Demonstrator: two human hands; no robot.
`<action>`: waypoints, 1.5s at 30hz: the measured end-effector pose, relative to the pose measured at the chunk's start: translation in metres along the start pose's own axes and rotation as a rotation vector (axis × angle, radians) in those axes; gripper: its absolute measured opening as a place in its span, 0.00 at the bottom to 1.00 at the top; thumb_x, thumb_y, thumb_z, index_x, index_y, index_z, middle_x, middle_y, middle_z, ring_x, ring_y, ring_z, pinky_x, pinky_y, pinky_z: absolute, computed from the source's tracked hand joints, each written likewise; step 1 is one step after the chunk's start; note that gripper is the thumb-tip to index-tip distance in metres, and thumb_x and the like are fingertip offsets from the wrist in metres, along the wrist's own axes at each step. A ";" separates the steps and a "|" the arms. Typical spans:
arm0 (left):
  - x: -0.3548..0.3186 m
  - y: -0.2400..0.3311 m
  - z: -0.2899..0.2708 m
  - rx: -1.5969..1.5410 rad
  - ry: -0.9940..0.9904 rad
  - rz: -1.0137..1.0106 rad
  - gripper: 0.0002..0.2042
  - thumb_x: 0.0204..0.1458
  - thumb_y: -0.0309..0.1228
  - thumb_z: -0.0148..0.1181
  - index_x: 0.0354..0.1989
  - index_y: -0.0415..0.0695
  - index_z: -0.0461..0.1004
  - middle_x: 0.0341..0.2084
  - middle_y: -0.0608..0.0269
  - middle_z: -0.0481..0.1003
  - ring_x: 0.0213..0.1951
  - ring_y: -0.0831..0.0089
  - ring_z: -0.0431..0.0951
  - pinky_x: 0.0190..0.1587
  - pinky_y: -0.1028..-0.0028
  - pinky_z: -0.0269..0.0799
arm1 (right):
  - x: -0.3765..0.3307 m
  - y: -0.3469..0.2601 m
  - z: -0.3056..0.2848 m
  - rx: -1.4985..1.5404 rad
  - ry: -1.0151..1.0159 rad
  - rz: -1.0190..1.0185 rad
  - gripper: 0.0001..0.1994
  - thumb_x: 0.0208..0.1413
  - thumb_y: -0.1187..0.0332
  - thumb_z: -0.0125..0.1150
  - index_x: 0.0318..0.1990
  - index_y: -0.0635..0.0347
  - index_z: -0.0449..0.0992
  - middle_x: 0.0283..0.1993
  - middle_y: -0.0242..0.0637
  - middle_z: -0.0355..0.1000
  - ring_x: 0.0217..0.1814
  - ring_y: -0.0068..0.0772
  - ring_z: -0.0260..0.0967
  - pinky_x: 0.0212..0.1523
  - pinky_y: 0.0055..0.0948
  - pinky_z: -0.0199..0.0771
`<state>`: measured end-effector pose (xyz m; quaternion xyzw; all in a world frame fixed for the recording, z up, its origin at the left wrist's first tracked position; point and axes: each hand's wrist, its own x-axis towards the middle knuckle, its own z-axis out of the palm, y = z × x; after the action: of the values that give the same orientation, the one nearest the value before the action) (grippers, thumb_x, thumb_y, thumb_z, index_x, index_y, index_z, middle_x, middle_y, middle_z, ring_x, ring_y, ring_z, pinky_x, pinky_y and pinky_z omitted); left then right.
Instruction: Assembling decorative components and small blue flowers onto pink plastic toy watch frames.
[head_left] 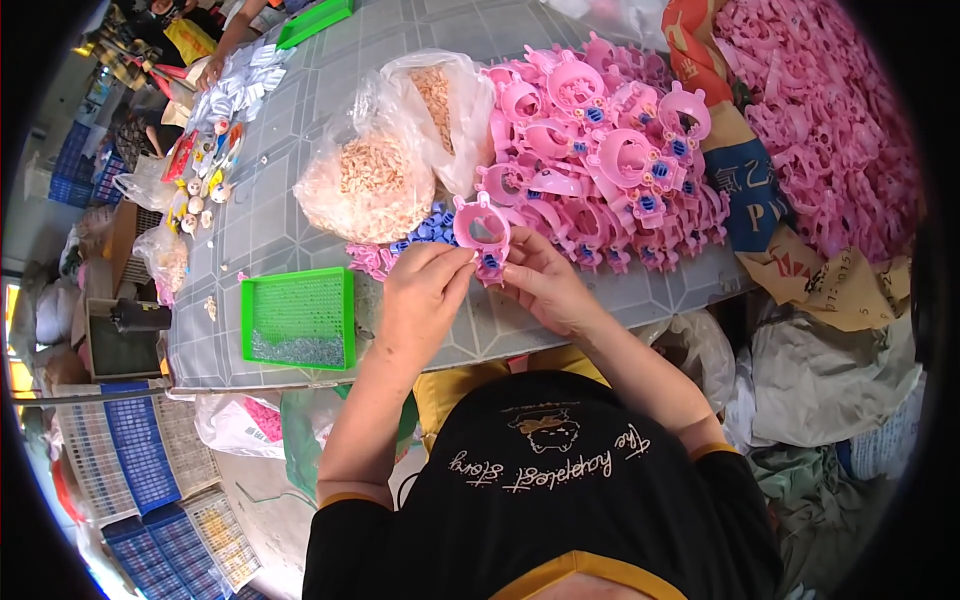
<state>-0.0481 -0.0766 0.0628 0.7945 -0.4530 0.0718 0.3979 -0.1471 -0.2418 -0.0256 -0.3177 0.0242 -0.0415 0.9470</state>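
Between my two hands, above the table's near edge, is a pink plastic part (482, 212) with a round ring opening and small ears, tilted up, a dark blue piece set in its lower end. My left hand (425, 292) pinches at the lower left side of it; whether a small piece is also between those fingertips is hidden. My right hand (552, 288) grips its lower right side with thumb and fingers. Just beyond the hands lie small blue plastic pieces (430, 228) and small pink pieces (372, 260). A big heap of similar pink ring parts (610, 150), many with blue pieces, rises at the right.
Two clear bags (330, 190) of small peach-coloured pieces stand behind my hands. At left, a green basket (345, 315) holds small metallic bits. A printed sack (735, 165) separates the heap from more pink parts (830, 130). Another person's hand (212, 72) is at far left near white strips.
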 end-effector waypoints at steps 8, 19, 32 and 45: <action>0.002 0.002 0.003 -0.072 -0.109 -0.154 0.08 0.50 0.23 0.69 0.38 0.40 0.81 0.34 0.54 0.80 0.36 0.57 0.80 0.39 0.64 0.77 | -0.001 0.003 -0.003 -0.091 -0.028 -0.014 0.20 0.66 0.76 0.59 0.63 0.53 0.65 0.61 0.33 0.70 0.62 0.28 0.71 0.62 0.31 0.75; -0.002 0.003 0.003 -0.122 -0.038 -0.131 0.07 0.53 0.23 0.69 0.39 0.40 0.82 0.34 0.55 0.81 0.35 0.60 0.83 0.38 0.67 0.78 | -0.005 -0.003 0.005 -0.031 0.018 0.037 0.20 0.67 0.73 0.60 0.64 0.52 0.65 0.60 0.31 0.70 0.60 0.27 0.73 0.59 0.32 0.77; -0.008 0.007 0.015 0.142 0.004 0.110 0.06 0.54 0.19 0.65 0.39 0.37 0.81 0.33 0.53 0.80 0.34 0.58 0.82 0.38 0.66 0.77 | -0.001 0.006 -0.008 -0.157 -0.015 -0.112 0.17 0.63 0.76 0.64 0.56 0.56 0.69 0.55 0.34 0.74 0.57 0.26 0.74 0.59 0.31 0.76; 0.062 -0.004 -0.024 0.045 -0.165 -0.139 0.07 0.57 0.28 0.61 0.39 0.38 0.82 0.34 0.49 0.81 0.38 0.50 0.82 0.44 0.59 0.77 | 0.000 -0.002 0.000 -0.015 -0.049 0.188 0.18 0.65 0.73 0.60 0.61 0.58 0.66 0.59 0.39 0.74 0.60 0.35 0.75 0.60 0.32 0.75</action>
<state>-0.0027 -0.0997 0.1059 0.8359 -0.4262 -0.0114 0.3456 -0.1470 -0.2433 -0.0246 -0.3222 0.0312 0.0555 0.9445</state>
